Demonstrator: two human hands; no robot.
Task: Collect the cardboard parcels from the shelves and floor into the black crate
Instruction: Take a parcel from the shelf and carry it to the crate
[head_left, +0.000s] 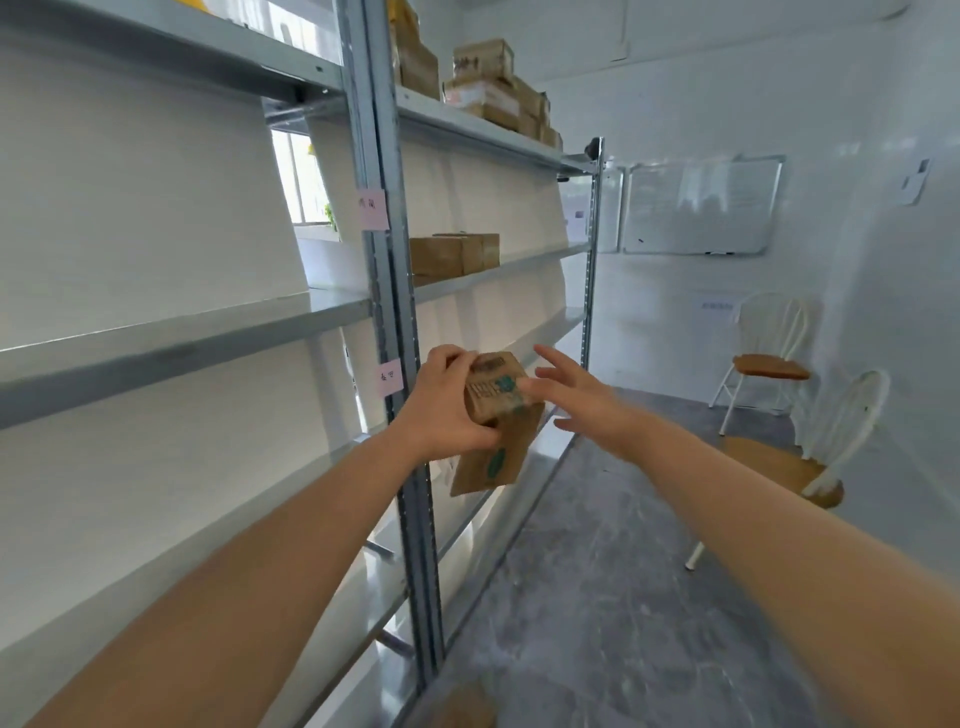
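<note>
Within left hand (447, 408), two cardboard parcels (493, 397)

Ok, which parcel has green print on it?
The parcel gripped in the left hand; the middle-shelf parcels and top-shelf parcels show no green.

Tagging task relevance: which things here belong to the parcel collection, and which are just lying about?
Job: parcel gripped by left hand; right hand open beside it; middle-shelf parcels; top-shelf parcels. No black crate in view.
Lying about: near chair; far chair; whiteboard; pink labels.
</note>
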